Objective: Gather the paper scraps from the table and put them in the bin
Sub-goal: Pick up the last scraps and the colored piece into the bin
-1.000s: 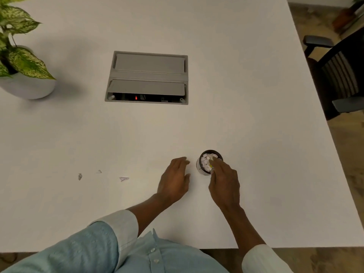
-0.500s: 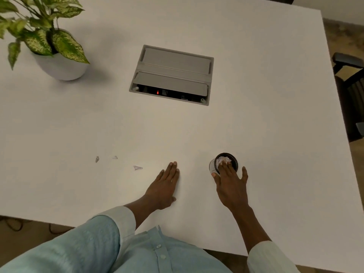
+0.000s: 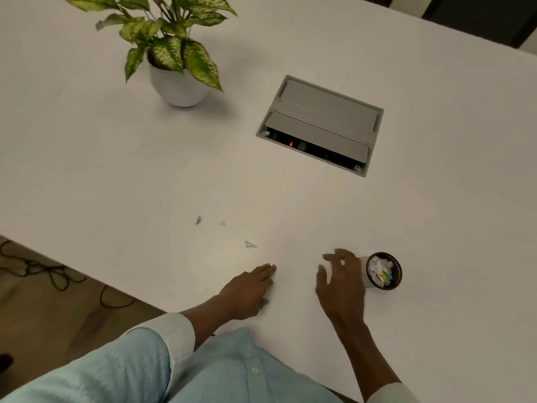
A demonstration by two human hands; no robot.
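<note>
A small round bin (image 3: 394, 269) with a dark rim stands on the white table (image 3: 436, 228), filled with white and coloured paper scraps. My right hand (image 3: 341, 282) hovers just left of the bin, fingers spread, holding nothing. My left hand (image 3: 248, 290) lies flat on the table with its fingers together, pointing toward a white paper scrap (image 3: 250, 244) a short way beyond the fingertips. Two smaller scraps, one grey (image 3: 198, 220) and one pale (image 3: 222, 223), lie farther left.
A grey cable box (image 3: 321, 125) is set into the table, its near flap open with a red light inside. A potted plant (image 3: 174, 62) in a white pot stands at the back left. Cables lie on the floor past the table's left edge (image 3: 72, 266).
My right hand has come off the bin's top and moved to its left, fingers spreading. The view has swung left, so the plant and floor now show more.
</note>
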